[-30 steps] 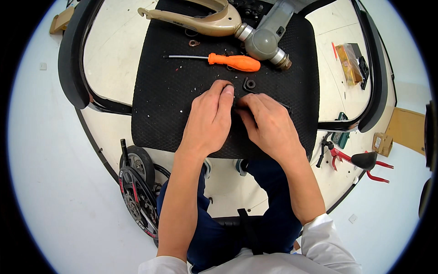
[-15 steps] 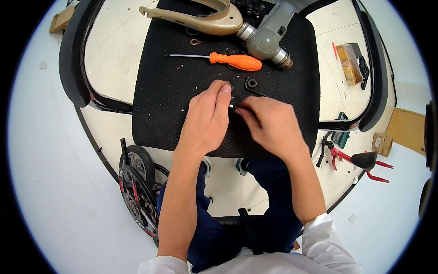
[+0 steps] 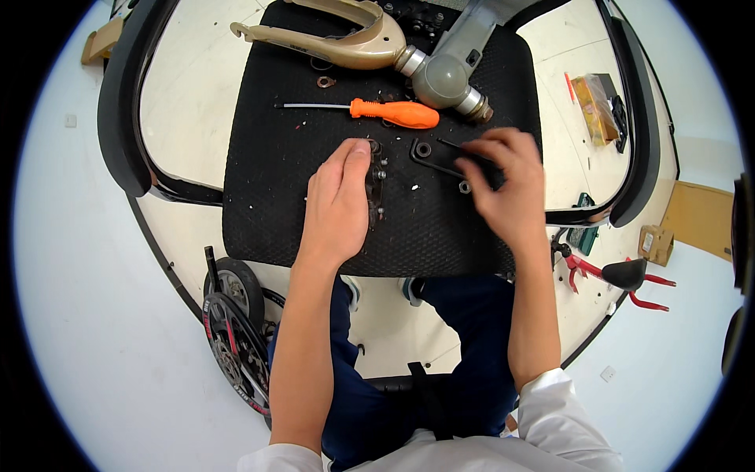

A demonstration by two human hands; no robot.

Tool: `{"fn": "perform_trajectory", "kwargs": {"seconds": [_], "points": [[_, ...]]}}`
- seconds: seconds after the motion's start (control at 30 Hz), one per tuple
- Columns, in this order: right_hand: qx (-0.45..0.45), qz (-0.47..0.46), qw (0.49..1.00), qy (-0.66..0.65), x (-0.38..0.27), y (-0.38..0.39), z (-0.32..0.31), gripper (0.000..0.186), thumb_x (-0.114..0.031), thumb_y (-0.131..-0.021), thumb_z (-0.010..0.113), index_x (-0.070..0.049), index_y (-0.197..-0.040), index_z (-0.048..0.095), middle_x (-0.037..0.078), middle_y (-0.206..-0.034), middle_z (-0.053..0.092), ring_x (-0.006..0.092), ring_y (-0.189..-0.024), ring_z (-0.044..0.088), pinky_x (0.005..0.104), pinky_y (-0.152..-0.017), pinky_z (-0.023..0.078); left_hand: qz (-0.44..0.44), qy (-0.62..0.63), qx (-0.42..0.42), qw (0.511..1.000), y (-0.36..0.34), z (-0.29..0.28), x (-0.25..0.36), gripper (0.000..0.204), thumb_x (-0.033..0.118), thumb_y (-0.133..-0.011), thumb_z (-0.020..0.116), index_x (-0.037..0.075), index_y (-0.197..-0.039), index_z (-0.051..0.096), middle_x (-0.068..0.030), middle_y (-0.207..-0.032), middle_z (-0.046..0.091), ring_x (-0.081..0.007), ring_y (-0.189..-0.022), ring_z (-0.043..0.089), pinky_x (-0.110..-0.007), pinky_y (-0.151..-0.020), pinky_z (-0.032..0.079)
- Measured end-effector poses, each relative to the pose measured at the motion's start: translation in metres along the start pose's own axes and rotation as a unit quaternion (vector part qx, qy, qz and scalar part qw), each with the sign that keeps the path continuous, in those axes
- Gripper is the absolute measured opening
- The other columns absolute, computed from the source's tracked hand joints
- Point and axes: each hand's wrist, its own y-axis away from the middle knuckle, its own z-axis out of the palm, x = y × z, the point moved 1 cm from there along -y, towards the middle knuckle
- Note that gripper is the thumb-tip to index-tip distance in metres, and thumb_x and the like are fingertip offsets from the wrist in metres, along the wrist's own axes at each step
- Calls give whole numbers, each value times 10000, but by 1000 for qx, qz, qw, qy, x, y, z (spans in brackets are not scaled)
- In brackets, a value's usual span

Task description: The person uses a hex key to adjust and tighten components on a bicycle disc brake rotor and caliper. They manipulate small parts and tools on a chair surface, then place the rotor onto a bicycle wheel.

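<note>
A black textured mat [image 3: 299, 212] lies on a round white table. My left hand [image 3: 338, 200] rests on the mat, its fingers pressed against a small dark metal part with bolts [image 3: 377, 185]. My right hand [image 3: 503, 185] is further right, its fingertips closed on the end of a flat black bracket with a hole [image 3: 429, 152]. An orange-handled screwdriver [image 3: 393, 113] lies just beyond both hands. Behind it sit a beige frame piece [image 3: 346, 46] and a grey tube joint [image 3: 448, 77].
A loose nut [image 3: 465, 187] and a washer [image 3: 325, 81] lie on the mat. A small wheel [image 3: 236, 330] stands below the table at the left. Red-handled pliers [image 3: 621, 275], a yellow packet [image 3: 591, 101] and a small cardboard box [image 3: 653, 244] are at the right.
My hands were together over the small part at the mat's middle. My right hand has moved away to the right onto the black bracket; my left hand stays on the small part.
</note>
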Motion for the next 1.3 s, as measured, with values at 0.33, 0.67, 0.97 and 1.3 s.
{"fn": "perform_trajectory", "kwargs": {"seconds": [0.33, 0.67, 0.97, 1.3], "points": [[-88, 40, 989, -116, -21, -1, 11, 65, -50, -856, 683, -17, -910, 670, 118, -904, 646, 305, -780, 644, 363, -689, 531, -43, 125, -50, 990, 3, -5, 8, 487, 407, -1037, 361, 17, -1133, 636, -30, -644, 527, -107, -485, 530, -232, -398, 368], [-196, 199, 874, -399, -49, 8, 10, 91, -77, -997, 527, 1, -1042, 516, 66, -742, 534, 121, -652, 471, 275, -624, 419, -56, 195, -90, 975, 5, -4, 9, 511, 429, -1045, 357, 14, -1164, 629, -49, -687, 573, -118, -504, 561, -226, -388, 379], [-152, 89, 940, -292, -52, 5, 6, 66, -27, -939, 588, 6, -966, 539, 127, -738, 566, 220, -618, 548, 310, -619, 448, -76, 230, -103, 965, 3, -3, 3, 528, 449, -1047, 363, 11, -1172, 631, -60, -696, 590, -132, -507, 577, -238, -384, 383], [-87, 178, 929, -312, -20, 7, 5, 73, -43, -933, 637, 16, -947, 596, 61, -744, 630, 99, -677, 590, 256, -636, 474, -103, 196, -92, 971, 6, -3, 11, 544, 456, -1043, 367, 1, -1166, 639, -61, -681, 569, -139, -509, 568, -247, -388, 380]]}}
